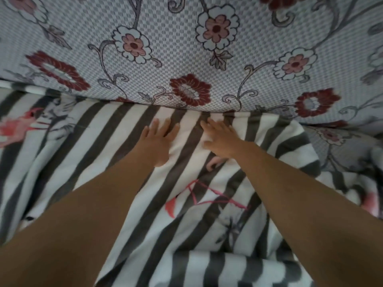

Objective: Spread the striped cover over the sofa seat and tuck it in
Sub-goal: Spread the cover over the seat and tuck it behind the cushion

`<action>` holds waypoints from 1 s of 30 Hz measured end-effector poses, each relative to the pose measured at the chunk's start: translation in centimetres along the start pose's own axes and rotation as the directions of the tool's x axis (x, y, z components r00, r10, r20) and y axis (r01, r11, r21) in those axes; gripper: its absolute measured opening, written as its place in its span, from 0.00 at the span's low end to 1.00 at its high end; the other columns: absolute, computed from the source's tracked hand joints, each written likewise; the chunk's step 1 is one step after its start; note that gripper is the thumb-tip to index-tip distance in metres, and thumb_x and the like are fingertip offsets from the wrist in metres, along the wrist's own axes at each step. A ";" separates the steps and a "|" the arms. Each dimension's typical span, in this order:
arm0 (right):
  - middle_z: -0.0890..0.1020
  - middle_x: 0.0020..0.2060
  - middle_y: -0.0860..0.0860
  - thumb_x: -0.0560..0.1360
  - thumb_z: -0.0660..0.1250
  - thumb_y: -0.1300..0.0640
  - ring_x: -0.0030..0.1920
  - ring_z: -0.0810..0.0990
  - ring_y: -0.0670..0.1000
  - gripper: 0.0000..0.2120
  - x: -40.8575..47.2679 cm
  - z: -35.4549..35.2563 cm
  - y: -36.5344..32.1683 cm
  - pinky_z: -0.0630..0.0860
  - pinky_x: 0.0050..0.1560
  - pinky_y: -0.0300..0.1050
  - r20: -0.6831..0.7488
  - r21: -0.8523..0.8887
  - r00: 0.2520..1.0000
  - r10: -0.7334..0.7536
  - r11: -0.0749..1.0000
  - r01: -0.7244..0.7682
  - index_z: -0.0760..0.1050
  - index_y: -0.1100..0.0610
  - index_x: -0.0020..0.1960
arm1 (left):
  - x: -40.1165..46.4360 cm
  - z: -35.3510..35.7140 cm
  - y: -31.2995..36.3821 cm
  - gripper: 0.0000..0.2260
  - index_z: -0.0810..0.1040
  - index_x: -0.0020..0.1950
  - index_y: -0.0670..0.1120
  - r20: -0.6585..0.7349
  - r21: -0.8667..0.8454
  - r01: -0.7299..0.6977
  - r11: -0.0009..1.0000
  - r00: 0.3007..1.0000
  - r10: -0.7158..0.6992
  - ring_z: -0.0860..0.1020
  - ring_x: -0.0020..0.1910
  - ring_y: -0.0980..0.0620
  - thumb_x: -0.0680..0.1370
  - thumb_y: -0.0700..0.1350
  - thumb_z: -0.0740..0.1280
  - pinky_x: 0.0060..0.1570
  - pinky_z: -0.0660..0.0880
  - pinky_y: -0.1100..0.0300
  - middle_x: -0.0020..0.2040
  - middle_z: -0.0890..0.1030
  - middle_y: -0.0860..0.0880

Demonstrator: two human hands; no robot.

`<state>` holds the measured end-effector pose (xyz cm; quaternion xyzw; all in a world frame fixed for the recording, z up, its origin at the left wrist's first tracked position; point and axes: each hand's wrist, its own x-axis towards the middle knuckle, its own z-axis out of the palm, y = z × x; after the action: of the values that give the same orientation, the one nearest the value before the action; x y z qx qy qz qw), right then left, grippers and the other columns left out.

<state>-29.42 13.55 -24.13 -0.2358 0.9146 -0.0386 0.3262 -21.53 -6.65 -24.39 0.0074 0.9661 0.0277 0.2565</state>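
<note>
- striped cover (pixel 186 204): a grey-and-white striped cloth with pink bird motifs, lying across the sofa seat; its far edge meets the crease beneath the backrest, and its surface is creased, with loose folds at the right and near the bottom edge of the view.
- sofa backrest (pixel 186 48): upholstered in a pale checked fabric with dark red and pink flowers and grey vines; it fills the upper part of the view and the same fabric shows at the right beyond the cover's edge.
- left hand (pixel 158 139): fingers straight and slightly spread, palm down, resting flat on the cover just short of the crease.
- right hand (pixel 220 138): fingers extended and spread, palm down, pressing on the cover beside the left hand, fingertips close to the crease.
- both forearms reach forward from the lower edge of the view, bare, the hands near each other but apart.
</note>
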 end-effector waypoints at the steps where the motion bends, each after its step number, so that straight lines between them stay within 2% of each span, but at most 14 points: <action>1: 0.42 0.78 0.47 0.78 0.56 0.46 0.78 0.41 0.56 0.33 -1.9 0.3 0.0 0.44 0.75 0.58 0.037 0.009 0.999 -0.017 1.000 0.017 0.42 0.46 0.78 | -1.6 0.1 0.4 0.40 0.37 0.76 0.55 0.043 -0.020 -0.016 1.000 0.999 0.017 0.39 0.77 0.42 0.75 0.41 0.62 0.75 0.46 0.45 0.78 0.36 0.51; 4: 0.45 0.78 0.48 0.78 0.59 0.49 0.78 0.45 0.56 0.34 -8.0 0.9 -0.3 0.53 0.75 0.57 0.150 0.009 0.987 -0.064 0.998 0.063 0.46 0.49 0.78 | -7.0 0.3 2.5 0.38 0.42 0.78 0.53 0.157 -0.084 -0.072 0.994 0.984 0.085 0.41 0.77 0.44 0.75 0.45 0.64 0.74 0.50 0.46 0.78 0.38 0.50; 7: 0.53 0.78 0.51 0.78 0.60 0.54 0.77 0.53 0.53 0.31 -13.8 1.9 -1.7 0.57 0.74 0.52 0.056 0.036 0.990 -0.127 0.992 0.125 0.53 0.54 0.77 | -12.8 1.0 4.6 0.31 0.51 0.77 0.51 0.155 -0.122 -0.108 0.987 0.980 0.127 0.55 0.76 0.45 0.77 0.45 0.61 0.72 0.59 0.51 0.79 0.51 0.48; 8: 0.56 0.77 0.52 0.77 0.60 0.56 0.76 0.57 0.53 0.29 -15.6 2.6 -2.4 0.58 0.73 0.51 -0.019 0.051 0.989 -0.145 0.988 0.146 0.56 0.56 0.76 | -14.8 1.2 5.2 0.30 0.55 0.77 0.50 0.127 -0.191 -0.093 0.977 0.985 0.118 0.61 0.74 0.46 0.76 0.41 0.60 0.70 0.62 0.53 0.78 0.56 0.48; 10: 0.66 0.72 0.56 0.76 0.60 0.57 0.70 0.65 0.56 0.23 -19.4 4.1 -4.1 0.64 0.70 0.53 -0.166 0.071 0.969 -0.182 0.978 0.196 0.66 0.56 0.71 | -18.9 1.8 6.4 0.27 0.67 0.72 0.45 -0.072 -0.307 -0.121 0.944 0.992 0.104 0.72 0.67 0.44 0.73 0.35 0.63 0.64 0.72 0.54 0.72 0.69 0.44; 12: 0.76 0.56 0.55 0.73 0.61 0.59 0.55 0.74 0.56 0.12 -23.3 6.1 -5.7 0.74 0.55 0.51 -0.287 0.067 0.918 -0.275 0.950 0.306 0.74 0.56 0.56 | -23.4 3.0 7.3 0.20 0.79 0.60 0.42 -0.300 -0.363 -0.152 0.919 0.953 0.039 0.81 0.52 0.41 0.68 0.33 0.66 0.49 0.80 0.51 0.58 0.80 0.40; 14: 0.75 0.44 0.53 0.74 0.59 0.58 0.43 0.73 0.53 0.04 -26.8 8.3 -6.8 0.69 0.42 0.47 -0.239 0.038 0.895 -0.377 0.917 0.397 0.71 0.56 0.46 | -27.9 4.7 8.2 0.09 0.80 0.50 0.45 -0.339 -0.424 -0.122 0.897 0.940 -0.033 0.81 0.42 0.45 0.71 0.39 0.66 0.37 0.79 0.56 0.46 0.81 0.46; 15: 0.74 0.43 0.53 0.76 0.57 0.56 0.42 0.73 0.54 0.05 -28.2 9.6 -7.2 0.66 0.40 0.47 -0.150 0.019 0.895 -0.420 0.904 0.428 0.70 0.56 0.46 | -29.9 5.8 8.8 0.05 0.79 0.46 0.47 -0.297 -0.449 -0.081 0.890 0.953 -0.063 0.80 0.39 0.47 0.71 0.41 0.68 0.32 0.77 0.57 0.43 0.79 0.49; 17: 0.74 0.50 0.55 0.78 0.57 0.53 0.48 0.73 0.57 0.10 -30.6 12.1 -7.4 0.65 0.43 0.49 0.065 -0.060 0.883 -0.466 0.881 0.469 0.70 0.56 0.55 | -33.0 8.4 9.9 0.09 0.77 0.49 0.49 -0.095 -0.418 0.084 0.904 0.986 -0.135 0.79 0.45 0.48 0.71 0.44 0.71 0.31 0.74 0.57 0.47 0.77 0.49; 19: 0.71 0.61 0.55 0.77 0.60 0.53 0.60 0.70 0.59 0.19 -31.9 14.4 -7.0 0.69 0.55 0.53 0.163 -0.115 0.891 -0.423 0.889 0.443 0.65 0.56 0.67 | -34.6 11.3 10.5 0.21 0.68 0.67 0.50 0.108 -0.318 0.267 0.910 0.964 -0.245 0.70 0.65 0.46 0.74 0.45 0.66 0.48 0.76 0.55 0.66 0.69 0.47; 21: 0.65 0.69 0.54 0.76 0.64 0.54 0.68 0.65 0.58 0.29 -32.8 15.9 -6.4 0.65 0.67 0.55 0.177 -0.128 0.921 -0.347 0.920 0.371 0.57 0.55 0.74 | -35.4 13.2 10.7 0.30 0.58 0.74 0.50 0.198 -0.242 0.404 0.882 0.911 -0.362 0.60 0.72 0.46 0.74 0.43 0.65 0.59 0.72 0.54 0.73 0.59 0.48; 23: 0.62 0.72 0.53 0.74 0.66 0.55 0.71 0.62 0.57 0.34 -33.1 16.9 -5.8 0.61 0.71 0.54 0.165 -0.156 0.936 -0.311 0.929 0.336 0.54 0.54 0.75 | -35.9 14.3 11.0 0.28 0.61 0.71 0.50 0.136 -0.238 0.465 0.853 0.885 -0.444 0.61 0.70 0.47 0.73 0.43 0.66 0.62 0.69 0.54 0.70 0.63 0.49; 26: 0.60 0.73 0.53 0.74 0.67 0.54 0.72 0.60 0.56 0.36 -33.2 17.7 -5.6 0.59 0.72 0.53 0.154 -0.177 0.938 -0.310 0.926 0.335 0.52 0.53 0.76 | -35.9 14.9 11.1 0.15 0.70 0.63 0.49 0.035 -0.256 0.482 0.838 0.871 -0.491 0.69 0.65 0.46 0.76 0.41 0.61 0.63 0.67 0.52 0.63 0.72 0.48; 30: 0.55 0.75 0.51 0.72 0.69 0.51 0.75 0.54 0.55 0.45 -34.2 18.9 -6.5 0.53 0.75 0.57 0.115 -0.172 0.938 -0.326 0.924 0.342 0.43 0.50 0.77 | -37.6 14.1 11.0 0.06 0.65 0.52 0.44 0.066 -0.521 0.410 0.749 0.894 -0.444 0.78 0.42 0.39 0.80 0.45 0.55 0.42 0.75 0.46 0.41 0.79 0.41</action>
<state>7.89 24.95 -17.70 -0.4195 0.8460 0.0037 0.3291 18.16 3.98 -17.33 -0.2841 0.9050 0.2296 0.2181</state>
